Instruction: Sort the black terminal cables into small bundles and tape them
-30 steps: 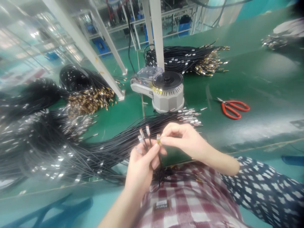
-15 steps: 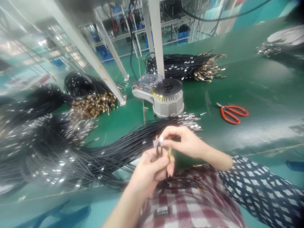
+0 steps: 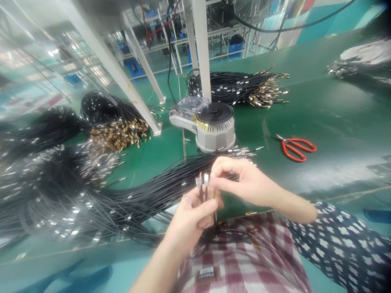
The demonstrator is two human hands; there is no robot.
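Note:
My left hand (image 3: 194, 213) is closed round several thin black cables (image 3: 201, 193), whose ends stick up above the fingers. One cable end (image 3: 206, 178) is white or silver, and another beside it shows a small orange tip. My right hand (image 3: 236, 179) is pinched close against these ends, thumb and forefinger together; what lies between the fingertips is hidden. More black cables (image 3: 235, 232) lie across my lap on a checked cloth (image 3: 244, 260). Just beyond my hands runs a long bundle of black cables (image 3: 165, 179) with silvery ends.
A round grey tape dispenser (image 3: 215, 134) stands behind the bundle. Red-handled scissors (image 3: 296, 148) lie to the right on the green table (image 3: 308, 106). Cable piles with brassy ends (image 3: 119, 134) are at left, another bundle (image 3: 232, 87) at back. White metal posts (image 3: 201, 53) rise from the table.
My right hand has shifted slightly right and its fingertips have come off the white cable end, which now shows more fully. My left hand keeps its hold on the cables.

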